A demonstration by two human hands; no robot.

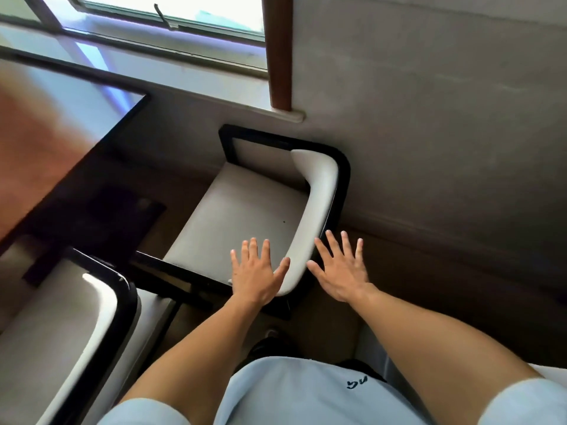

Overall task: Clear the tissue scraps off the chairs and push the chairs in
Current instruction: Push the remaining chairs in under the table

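A black-framed chair with a pale seat (236, 219) and a curved white backrest (319, 191) stands by the wall, its front toward the dark table (76, 185). My left hand (256, 273) hovers with fingers spread over the near end of the seat, beside the backrest's lower end. My right hand (340, 269) is spread flat just outside the backrest, fingers straight. Neither hand holds anything. A tiny white fleck (229, 282) shows by my left wrist; I cannot tell what it is. No tissue scrap is visible on the seat.
A second chair (92, 320) of the same kind stands at the lower left, close to the table. The grey wall (429, 133) runs right behind the first chair, with a window (171, 23) and sill above. Brown floor (429, 286) lies to the right.
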